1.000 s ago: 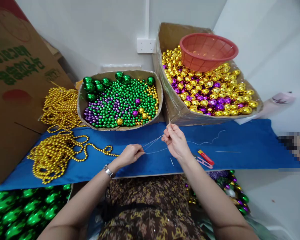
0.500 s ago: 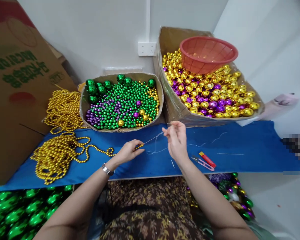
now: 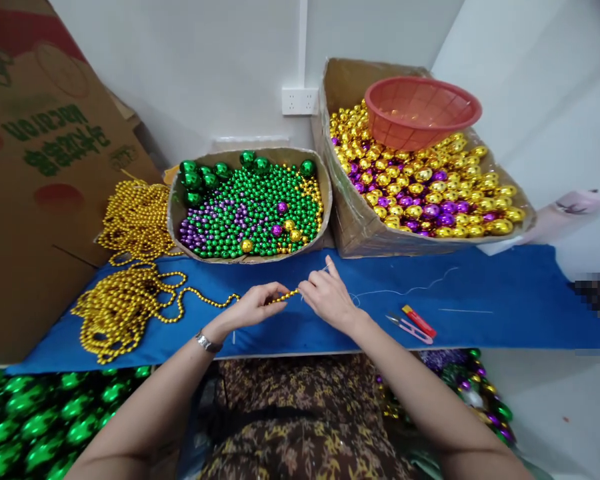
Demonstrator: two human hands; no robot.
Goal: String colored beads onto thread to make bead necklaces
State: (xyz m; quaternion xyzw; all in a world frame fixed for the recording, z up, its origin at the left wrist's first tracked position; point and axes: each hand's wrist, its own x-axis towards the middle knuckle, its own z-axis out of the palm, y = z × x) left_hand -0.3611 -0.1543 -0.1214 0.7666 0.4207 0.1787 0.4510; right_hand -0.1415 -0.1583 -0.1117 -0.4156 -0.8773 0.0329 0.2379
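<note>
Fingers of the left hand point(image 3: 254, 307) are clamped on the bead strand point(image 3: 291, 294) at frame centre. Right hand point(image 3: 330, 298) fingers are curled at its end; their grip cannot be told. Thread point(image 3: 405, 293) is laid at centre right, above the snips point(image 3: 406, 325), on blue cloth point(image 3: 520, 300).

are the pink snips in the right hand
No, the pink snips lie on the blue cloth, apart from the right hand, which is at the gold bead strand.
</note>
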